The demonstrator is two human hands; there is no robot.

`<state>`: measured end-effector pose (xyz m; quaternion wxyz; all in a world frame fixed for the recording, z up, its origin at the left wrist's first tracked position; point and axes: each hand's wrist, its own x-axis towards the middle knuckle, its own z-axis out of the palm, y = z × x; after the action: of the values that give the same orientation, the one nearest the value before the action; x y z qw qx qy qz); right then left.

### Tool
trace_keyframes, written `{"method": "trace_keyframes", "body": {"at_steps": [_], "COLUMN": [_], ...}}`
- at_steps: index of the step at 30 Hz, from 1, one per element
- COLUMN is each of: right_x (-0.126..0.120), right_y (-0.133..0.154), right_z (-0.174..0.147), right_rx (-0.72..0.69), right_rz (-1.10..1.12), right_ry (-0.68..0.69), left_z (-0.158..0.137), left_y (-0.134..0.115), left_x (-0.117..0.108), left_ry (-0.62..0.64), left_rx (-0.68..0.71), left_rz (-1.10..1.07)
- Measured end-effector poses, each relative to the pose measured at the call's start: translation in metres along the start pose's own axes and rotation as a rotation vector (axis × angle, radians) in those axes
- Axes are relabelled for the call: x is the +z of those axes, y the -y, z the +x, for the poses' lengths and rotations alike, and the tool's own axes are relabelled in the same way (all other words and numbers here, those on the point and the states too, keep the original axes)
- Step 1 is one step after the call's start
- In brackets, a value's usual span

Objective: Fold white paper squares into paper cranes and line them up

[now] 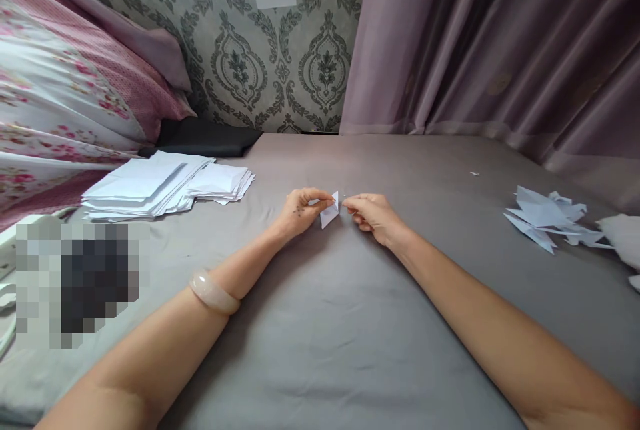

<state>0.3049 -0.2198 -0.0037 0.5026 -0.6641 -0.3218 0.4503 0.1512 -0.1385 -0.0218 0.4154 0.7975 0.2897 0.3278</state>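
A small piece of white folded paper (329,217), with pointed corners, is pinched between the thumb and fingers of my left hand (304,210). It is held just above the grey sheet (360,323). My right hand (374,217) is closed in a pinch just right of the paper, its fingertips close to the paper's edge. Something tiny and pale may be at those fingertips, too small to name. A pale bangle (214,292) sits on my left forearm.
At the left lie a stack of white paper sheets (135,183) and a smaller paper stack (220,180), with a black flat item (205,137) behind. Folded paper pieces (545,213) pile at the right, and a tiny scrap (475,174) lies nearer the curtain (430,43).
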Motion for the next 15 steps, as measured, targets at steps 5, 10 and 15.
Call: {"method": "trace_keyframes", "body": {"at_steps": [5,10,15], "right_x": [-0.002,0.006,0.01], "right_y": [-0.011,-0.014,-0.015], "right_z": [0.001,-0.005,-0.009], "right_rx": [-0.318,-0.427,-0.398], "right_rz": [-0.432,-0.788,-0.895], "right_ry": [-0.01,-0.061,-0.25], "left_z": [0.0,-0.001,0.0], "left_y": [-0.002,-0.005,0.0], "left_x": [-0.002,-0.001,0.0], "left_ry": [0.013,0.057,-0.12], "left_rx": [0.008,0.027,0.029], "left_rz": [-0.011,0.035,0.148]}}
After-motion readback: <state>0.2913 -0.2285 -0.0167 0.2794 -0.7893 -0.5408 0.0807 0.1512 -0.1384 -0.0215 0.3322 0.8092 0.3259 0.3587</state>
